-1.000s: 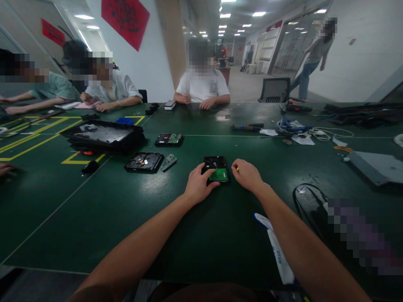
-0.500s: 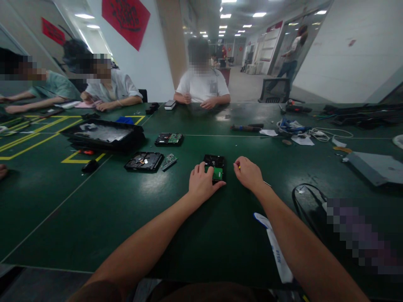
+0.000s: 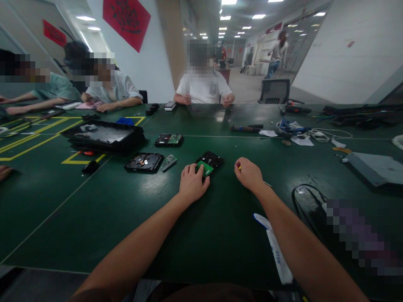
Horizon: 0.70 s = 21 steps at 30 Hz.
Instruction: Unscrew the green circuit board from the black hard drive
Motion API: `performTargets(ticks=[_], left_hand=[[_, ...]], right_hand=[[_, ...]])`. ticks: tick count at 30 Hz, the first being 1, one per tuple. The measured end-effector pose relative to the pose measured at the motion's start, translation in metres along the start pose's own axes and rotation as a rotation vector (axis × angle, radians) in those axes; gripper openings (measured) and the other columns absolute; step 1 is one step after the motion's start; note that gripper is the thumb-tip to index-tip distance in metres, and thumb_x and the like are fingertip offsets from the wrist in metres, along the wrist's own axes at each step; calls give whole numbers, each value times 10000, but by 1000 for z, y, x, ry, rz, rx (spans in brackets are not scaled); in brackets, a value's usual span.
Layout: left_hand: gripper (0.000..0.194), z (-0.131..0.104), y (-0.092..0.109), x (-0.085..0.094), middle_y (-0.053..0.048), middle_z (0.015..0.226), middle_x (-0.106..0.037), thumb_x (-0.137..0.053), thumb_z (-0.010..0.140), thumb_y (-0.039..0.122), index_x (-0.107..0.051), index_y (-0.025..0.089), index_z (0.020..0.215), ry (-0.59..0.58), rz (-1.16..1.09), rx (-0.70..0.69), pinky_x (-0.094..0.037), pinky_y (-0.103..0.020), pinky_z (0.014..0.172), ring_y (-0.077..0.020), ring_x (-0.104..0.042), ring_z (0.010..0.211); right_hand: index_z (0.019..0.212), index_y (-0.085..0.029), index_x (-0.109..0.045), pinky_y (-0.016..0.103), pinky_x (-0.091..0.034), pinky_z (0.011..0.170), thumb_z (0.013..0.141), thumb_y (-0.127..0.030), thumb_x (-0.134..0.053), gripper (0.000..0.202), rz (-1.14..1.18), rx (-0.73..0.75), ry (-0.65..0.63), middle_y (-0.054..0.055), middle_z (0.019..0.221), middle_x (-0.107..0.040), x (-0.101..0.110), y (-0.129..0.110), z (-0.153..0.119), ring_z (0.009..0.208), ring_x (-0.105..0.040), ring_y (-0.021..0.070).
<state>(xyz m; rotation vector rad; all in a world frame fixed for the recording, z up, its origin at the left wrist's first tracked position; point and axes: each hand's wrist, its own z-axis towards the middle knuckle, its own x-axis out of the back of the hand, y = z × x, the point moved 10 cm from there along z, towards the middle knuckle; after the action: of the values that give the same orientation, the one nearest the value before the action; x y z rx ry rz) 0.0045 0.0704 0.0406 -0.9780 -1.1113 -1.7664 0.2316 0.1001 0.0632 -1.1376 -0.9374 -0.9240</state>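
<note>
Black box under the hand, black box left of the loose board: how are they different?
The box under the left hand shows a green board; the left box shows none. The hand touches the first box, but not the left box. Both are black.

The green tabletop (image 3: 176, 235) is stretching across the room, yellow tape (image 3: 34, 140) running over one end. Near the middle, a hard drive (image 3: 214, 161) with a green circuit board is lying at an angle. A loose circuit board (image 3: 169, 162) is resting just beside a black drive casing (image 3: 140, 162), and another hard drive (image 3: 166, 140) is lying farther back, near a black tray (image 3: 107, 134). Toward the other end, white cable (image 3: 338, 132) is curling near a grey metal box (image 3: 374, 165), while a white strip (image 3: 278, 256) is lying near the front edge.
</note>
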Motion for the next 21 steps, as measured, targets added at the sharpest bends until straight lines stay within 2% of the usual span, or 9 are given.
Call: performTargets(ticks=[5, 9, 13, 17, 21], left_hand=[[618, 7, -13, 2, -149, 1366, -553, -617, 900, 636, -586, 238, 1371, 32, -56, 24, -419, -564, 1107, -385, -459, 1310], [901, 12, -30, 5, -182, 1449, -474, -709, 787, 720, -471, 166, 1458, 75, -114, 81, -407, -529, 1134, -378, -472, 1334], [1065, 13, -38, -2, -217, 1448, -491, -718, 704, 812, -422, 130, 1468, 25, -127, 103, -383, -545, 1150, -404, -467, 1364], [1074, 13, -33, -6, -213, 1430, -526, -725, 694, 814, -413, 143, 1473, -7, -115, 63, -364, -549, 1162, -406, -472, 1368], [931, 14, -32, -6, -185, 1377, -563, -740, 727, 754, -486, 168, 1405, -10, -116, 56, -389, -539, 1140, -389, -499, 1334]], right_hand=[[1015, -194, -647, 345, -475, 746, 988, -250, -535, 129, -77, 55, -49, 100, 1061, -710, -8, -3, 1, 907, -658, 237], [1036, -199, -654, 330, -467, 738, 980, -243, -550, 125, -76, 90, -63, 93, 1064, -711, -8, -7, 0, 915, -658, 230], [1071, -212, -669, 324, -472, 740, 996, -246, -530, 162, -83, 121, -59, 90, 1078, -703, -7, -10, -2, 913, -653, 224], [1104, -215, -687, 324, -489, 754, 1014, -250, -506, 205, -82, 133, -53, 84, 1088, -696, -10, -9, -2, 916, -656, 220], [1095, -205, -708, 339, -502, 795, 1016, -247, -516, 212, -91, 136, -56, 88, 1090, -705, -14, -6, 0, 946, -665, 227]])
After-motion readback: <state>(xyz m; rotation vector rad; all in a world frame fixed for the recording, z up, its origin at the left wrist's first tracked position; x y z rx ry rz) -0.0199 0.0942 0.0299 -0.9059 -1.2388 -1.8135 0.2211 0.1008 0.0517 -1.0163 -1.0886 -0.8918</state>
